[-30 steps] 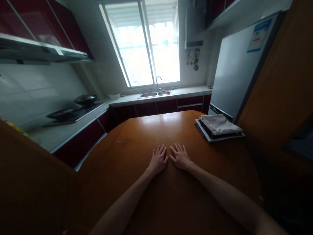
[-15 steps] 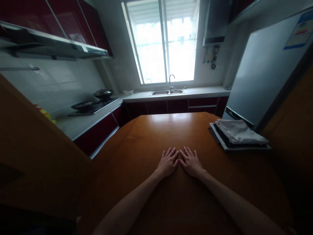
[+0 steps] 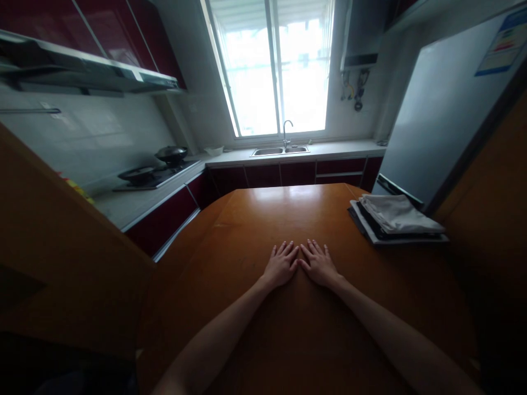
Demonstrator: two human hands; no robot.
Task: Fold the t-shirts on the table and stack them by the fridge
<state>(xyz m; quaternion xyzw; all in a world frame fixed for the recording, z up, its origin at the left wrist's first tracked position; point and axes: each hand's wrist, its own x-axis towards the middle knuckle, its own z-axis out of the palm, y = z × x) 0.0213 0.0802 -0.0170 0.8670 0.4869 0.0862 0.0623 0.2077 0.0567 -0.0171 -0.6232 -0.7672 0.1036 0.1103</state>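
My left hand [image 3: 280, 265] lies flat on the brown wooden table [image 3: 230, 258], palm down with its fingers spread a little. Beside it my right hand [image 3: 319, 264] rests the same way, and the two thumbs meet or nearly meet at the tips. Neither hand holds anything. To the right of my right hand, near the table's far right edge, sits a stack of folded cloths [image 3: 399, 214], light grey on top with black and white layers under it.
Behind the table runs a white counter with a double sink [image 3: 269, 151] and a tap [image 3: 285, 134]. On the left, two pans [image 3: 171, 154] stand on a stove [image 3: 158, 178] under a range hood [image 3: 123, 77]. A fridge [image 3: 428, 115] stands at the right.
The whole view has shifted slightly, so the table, cloths and hands appear a little higher in the picture. Both hands stay flat in the same place on the table.
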